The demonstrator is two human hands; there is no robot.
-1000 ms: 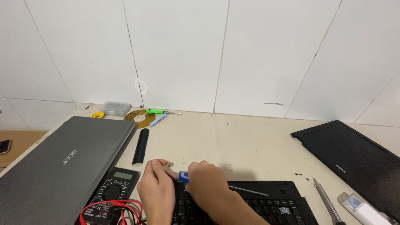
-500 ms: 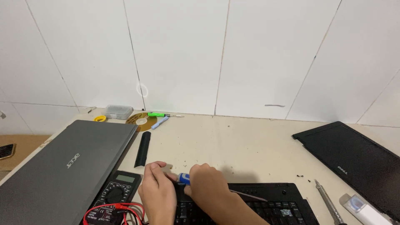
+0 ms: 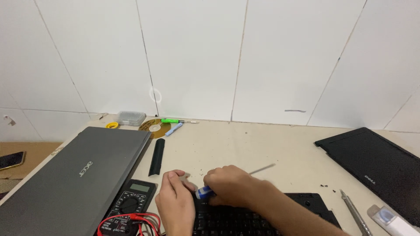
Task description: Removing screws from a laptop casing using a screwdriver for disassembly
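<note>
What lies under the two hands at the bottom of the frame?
A black laptop keyboard lies under the left hand and right hand. The right holds a blue-and-white-handled screwdriver; its tip and the keyboard's upper left corner are covered.

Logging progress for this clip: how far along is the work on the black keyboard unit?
Done: small black screws lie loose on the table, and a black laptop part is set aside at right. In hand: the right hand grips a blue-handled screwdriver at the top edge of the keyboard unit, while the left hand rests beside it. Left: the keyboard unit looks unopened; how many screws remain is hidden.
</note>
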